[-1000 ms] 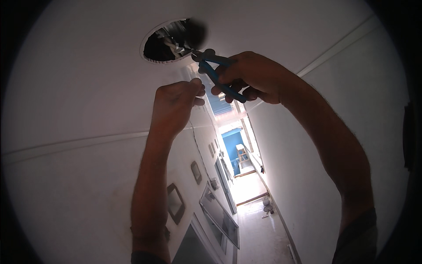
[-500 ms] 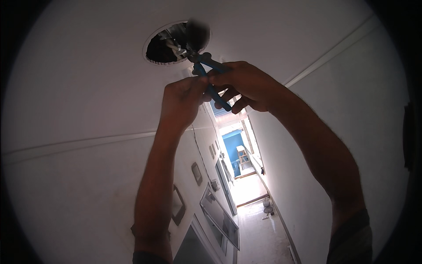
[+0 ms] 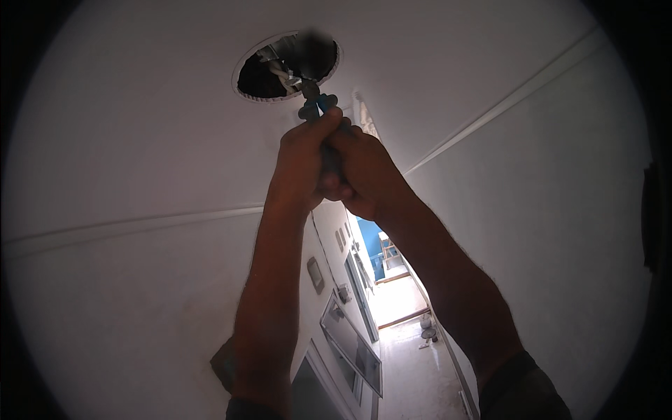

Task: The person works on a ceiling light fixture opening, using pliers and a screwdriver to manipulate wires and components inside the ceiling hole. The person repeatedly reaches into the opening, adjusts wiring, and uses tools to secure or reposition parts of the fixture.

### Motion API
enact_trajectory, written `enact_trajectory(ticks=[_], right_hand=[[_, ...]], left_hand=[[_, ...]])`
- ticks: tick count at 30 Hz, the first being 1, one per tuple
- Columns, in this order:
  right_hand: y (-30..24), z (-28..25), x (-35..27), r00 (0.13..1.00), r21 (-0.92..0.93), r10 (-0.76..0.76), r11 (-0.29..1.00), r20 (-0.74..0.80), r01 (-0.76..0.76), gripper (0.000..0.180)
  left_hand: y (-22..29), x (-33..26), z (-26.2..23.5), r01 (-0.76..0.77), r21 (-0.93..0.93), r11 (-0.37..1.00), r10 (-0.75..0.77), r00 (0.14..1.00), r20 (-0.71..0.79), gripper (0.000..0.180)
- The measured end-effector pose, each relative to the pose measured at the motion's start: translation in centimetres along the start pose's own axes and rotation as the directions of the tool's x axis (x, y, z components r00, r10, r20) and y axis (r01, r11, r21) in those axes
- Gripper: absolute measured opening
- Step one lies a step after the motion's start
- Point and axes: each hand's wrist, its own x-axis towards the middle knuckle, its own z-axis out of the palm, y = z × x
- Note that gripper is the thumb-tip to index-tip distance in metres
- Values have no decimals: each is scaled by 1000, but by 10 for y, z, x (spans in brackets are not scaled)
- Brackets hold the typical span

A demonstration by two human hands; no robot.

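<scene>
Overhead, both my hands are closed round the handles of blue-handled pliers (image 3: 318, 105). My left hand (image 3: 302, 157) wraps one side, its thumb laid across near the pivot. From the other side my right hand (image 3: 360, 157) presses in against it, fingers folded. The handles are squeezed close together and mostly hidden by the fingers. The dark jaws point up at the near rim of a round hole (image 3: 262, 78) in the ceiling, next to a pale strip or wire (image 3: 283, 73) inside it. What the jaws grip is too small to tell.
A white ceiling (image 3: 154, 126) surrounds the hole, with a wall (image 3: 546, 210) on the right. Below runs a narrow corridor with a framed panel (image 3: 353, 343) at the left, objects on the floor (image 3: 427, 332) and a stepladder (image 3: 388, 252) at the far end.
The spread plier handles have been squeezed together. My right hand has moved left and closed against my left hand, and both forearms have drawn nearer each other.
</scene>
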Motion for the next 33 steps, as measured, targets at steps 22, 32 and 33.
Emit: enact_trajectory(ticks=[22, 32, 33], right_hand=[[-26, -29, -23, 983, -308, 133, 947, 128, -88, 33], [-47, -23, -1, 983, -442, 93, 897, 160, -13, 44], [-48, -22, 0, 986, -453, 78, 892, 149, -2, 43]], left_hand=[[-7, -18, -39, -118, 376, 919, 111, 993, 41, 38], [3, 0, -36, -185, 416, 890, 200, 980, 8, 36], [4, 1, -34, -191, 423, 886, 209, 978, 4, 36]])
